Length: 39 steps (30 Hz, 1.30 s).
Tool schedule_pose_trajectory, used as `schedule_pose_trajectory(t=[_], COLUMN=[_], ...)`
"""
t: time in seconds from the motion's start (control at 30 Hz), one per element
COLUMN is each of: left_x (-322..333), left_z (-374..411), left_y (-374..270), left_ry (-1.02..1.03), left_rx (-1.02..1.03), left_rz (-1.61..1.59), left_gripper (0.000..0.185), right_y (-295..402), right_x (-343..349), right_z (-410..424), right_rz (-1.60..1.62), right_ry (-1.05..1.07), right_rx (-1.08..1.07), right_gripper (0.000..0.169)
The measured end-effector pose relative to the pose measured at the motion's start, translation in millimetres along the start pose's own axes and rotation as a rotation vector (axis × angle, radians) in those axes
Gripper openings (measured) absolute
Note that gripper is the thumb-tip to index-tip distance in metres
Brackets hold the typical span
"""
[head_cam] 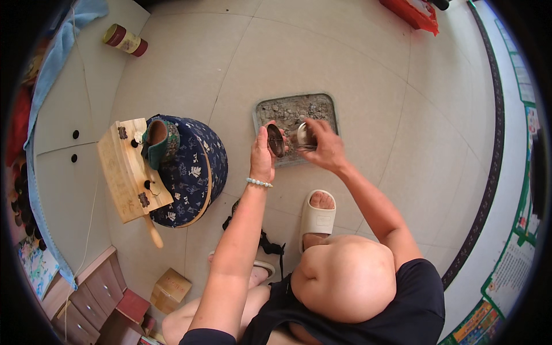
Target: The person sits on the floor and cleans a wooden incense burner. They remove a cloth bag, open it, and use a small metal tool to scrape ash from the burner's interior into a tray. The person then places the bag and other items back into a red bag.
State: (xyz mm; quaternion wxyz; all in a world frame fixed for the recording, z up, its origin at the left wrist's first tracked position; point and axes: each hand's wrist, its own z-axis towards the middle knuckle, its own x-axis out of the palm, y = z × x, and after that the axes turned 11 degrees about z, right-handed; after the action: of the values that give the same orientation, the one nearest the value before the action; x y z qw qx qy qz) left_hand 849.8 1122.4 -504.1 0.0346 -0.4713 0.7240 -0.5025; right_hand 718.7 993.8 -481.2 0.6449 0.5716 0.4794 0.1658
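Observation:
My left hand (260,151), with a pale bead bracelet (258,182) at the wrist, holds a dark, round, shallow dish or lid (276,141) on edge, its face turned to the right. Just beside it, my right hand (327,145) grips a small round container (305,136) with a silvery rim; motion blurs it, so its contents cannot be made out. The two round pieces are apart. Both hands are over a grey rectangular tray (337,115) on the floor, which holds grey-brown crumbled material (289,110). My forearms and hands hide part of its near side.
At left, a navy leaf-print stool (194,159) carries a wooden box (129,172) with a wooden handle (153,233) and a green patterned pouch (161,142). A canister (125,40) lies by the cabinet (64,116). A cardboard box (171,290) and my slipper (319,217) are nearer; a red bag (412,15) is far right.

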Motion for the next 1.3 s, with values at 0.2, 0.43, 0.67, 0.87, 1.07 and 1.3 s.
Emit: schedule_pose_trajectory(t=[0.2, 0.43, 0.67, 0.87, 1.07, 1.3], left_x=[8, 12, -20, -53, -62, -101], left_z=[-3, -6, -37, -78, -95, -106], left_y=[-5, -6, 12, 31, 49, 42], left_ry=[-0.217, -0.102, 0.094, 0.019, -0.032, -0.152], left_rx=[0.675, 0.207, -0.145, -0.273, -0.22, -0.188], left_rz=[1.034, 0.454, -0.21, -0.268, -0.086, 1.068], left_gripper=[0.052, 0.038, 0.041, 0.048, 0.04, 0.03], right_y=[0, -2, 28, 33, 23, 9], right_x=[5, 12, 48, 78, 93, 111], right_z=[-6, -4, -23, -53, -63, -83], right_rz=[0.008, 0.361, -0.036, -0.124, -0.053, -0.251], right_ry=[0.001, -0.099, 0.094, 0.31, 0.378, 0.604], right_rx=[-0.132, -0.06, -0.155, -0.108, -0.096, -0.08], right_gripper=[0.075, 0.074, 0.082, 0.083, 0.078, 0.073])
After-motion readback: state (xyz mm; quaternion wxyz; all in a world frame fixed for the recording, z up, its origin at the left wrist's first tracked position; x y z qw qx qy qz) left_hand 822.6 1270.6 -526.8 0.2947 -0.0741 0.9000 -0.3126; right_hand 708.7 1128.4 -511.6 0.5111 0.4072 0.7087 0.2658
